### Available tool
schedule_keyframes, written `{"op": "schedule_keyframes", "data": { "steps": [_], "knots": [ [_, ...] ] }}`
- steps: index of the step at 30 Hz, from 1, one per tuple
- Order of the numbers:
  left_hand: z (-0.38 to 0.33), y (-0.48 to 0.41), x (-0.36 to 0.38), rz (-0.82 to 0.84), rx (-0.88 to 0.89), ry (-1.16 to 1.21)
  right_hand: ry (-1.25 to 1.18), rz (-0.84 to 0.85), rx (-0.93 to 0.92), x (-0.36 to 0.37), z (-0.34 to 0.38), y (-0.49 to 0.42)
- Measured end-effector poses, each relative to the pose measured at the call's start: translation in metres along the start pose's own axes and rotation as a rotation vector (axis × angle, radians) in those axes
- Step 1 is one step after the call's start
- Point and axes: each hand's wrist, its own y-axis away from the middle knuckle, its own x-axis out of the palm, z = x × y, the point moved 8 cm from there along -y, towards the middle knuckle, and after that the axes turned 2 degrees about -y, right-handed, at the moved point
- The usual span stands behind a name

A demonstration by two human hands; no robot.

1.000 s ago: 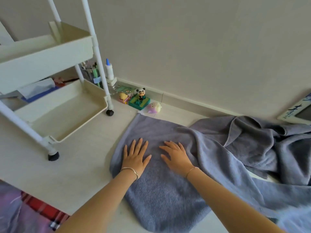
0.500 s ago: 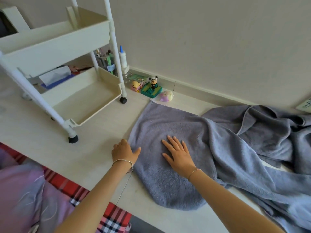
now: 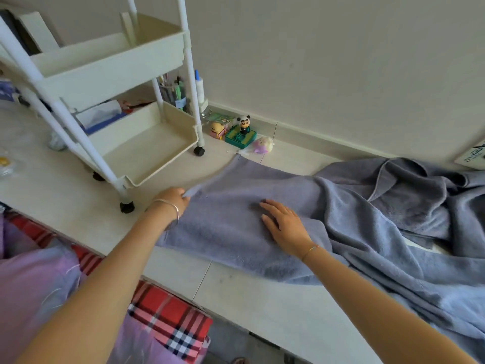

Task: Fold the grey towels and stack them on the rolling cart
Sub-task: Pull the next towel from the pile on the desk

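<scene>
Pinching towel (image 3: pixel 231 219), left hand (image 3: pixel 173 199), right hand (image 3: pixel 284 224) flat, cup (image 3: pixel 170 98) holding pens (image 3: pixel 178 86)

Grey towel (image 3: pixel 236 227), cream cart (image 3: pixel 110 74) (red plaid cloth (image 3: pixel 173 319))

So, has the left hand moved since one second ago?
Yes. The left hand slid from the middle of the towel to its left edge, nearer the rolling cart, and grips it.

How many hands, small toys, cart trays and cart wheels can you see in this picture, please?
Hands: 2, left hand and right hand, both on the grey towel
Small toys by the wall: 3, panda, yellow figure, purple plush
Cart trays: 2, upper tray, lower tray
Cart wheels: 3, near wheel, far wheel, middle wheel
Total: 10
</scene>
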Motion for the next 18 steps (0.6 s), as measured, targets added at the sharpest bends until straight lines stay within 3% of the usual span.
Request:
{"op": "schedule_keyframes", "data": {
  "steps": [1, 3, 5, 7, 9, 11, 15, 18],
  "knots": [
    [0.003, 0.003, -0.001, -0.049, -0.029, -0.186, 0.006, 0.084, 0.003, 0.008, -0.001, 0.0],
    [-0.008, 0.015, 0.006, -0.167, 0.007, -0.324, 0.042, 0.203, -0.026, 0.021, 0.001, -0.001],
    [-0.033, 0.026, 0.031, -0.242, 0.175, -0.273, 0.06, 0.177, -0.044, 0.018, 0.003, -0.006],
    [-0.058, 0.034, 0.065, -0.206, 0.315, -0.247, 0.035, 0.059, -0.026, 0.002, 0.002, -0.018],
    [-0.066, 0.034, 0.097, -0.103, 0.289, -0.244, 0.011, -0.005, -0.003, -0.011, -0.004, -0.03],
    [-0.061, 0.03, 0.117, -0.065, 0.22, -0.243, 0.054, 0.046, 0.019, -0.009, -0.011, -0.04],
    [-0.046, 0.023, 0.123, -0.156, 0.21, -0.305, 0.174, 0.243, 0.008, 0.035, -0.011, -0.042],
    [-0.032, 0.015, 0.114, -0.172, 0.227, -0.344, 0.198, 0.265, -0.051, 0.058, 0.002, -0.041]
  ]
}}
